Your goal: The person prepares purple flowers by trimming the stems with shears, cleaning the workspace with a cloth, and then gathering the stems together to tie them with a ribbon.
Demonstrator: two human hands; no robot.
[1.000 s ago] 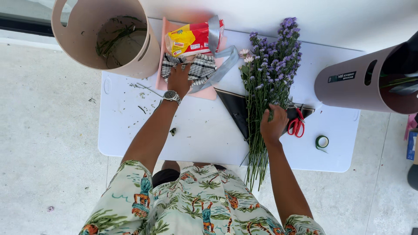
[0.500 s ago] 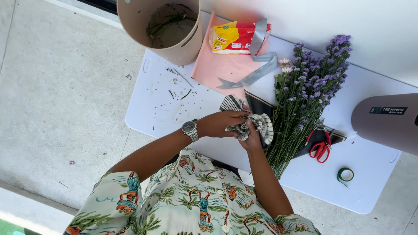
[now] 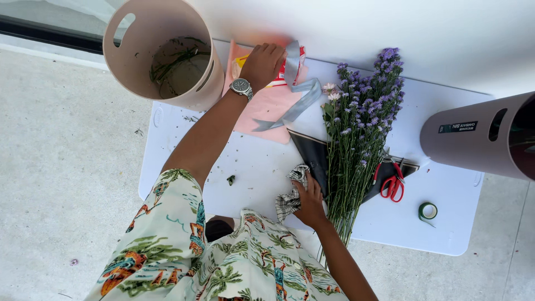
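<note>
My left hand [image 3: 262, 64], with a wristwatch, reaches to the far side of the white table [image 3: 251, 167] and rests on a red and yellow packet [image 3: 290, 69] lying on pink paper [image 3: 267, 106]; whether the fingers grip it I cannot tell. A grey ribbon [image 3: 295, 97] trails across that paper. My right hand [image 3: 309, 198] clutches a crumpled checked cloth [image 3: 290, 195] at the near edge. Just right of it lies a bunch of purple flowers [image 3: 359, 122] on dark wrapping paper [image 3: 315, 159].
A beige bucket [image 3: 161, 50] with green stem scraps stands at the far left. A second pinkish bucket [image 3: 479, 136] lies on its side at the right. Red scissors [image 3: 393, 184] and a green tape roll [image 3: 428, 210] sit right of the flowers. Concrete floor surrounds the table.
Both hands held the checked cloth half a second ago. Now my left hand has let go and reached to the packet, while my right hand keeps the cloth.
</note>
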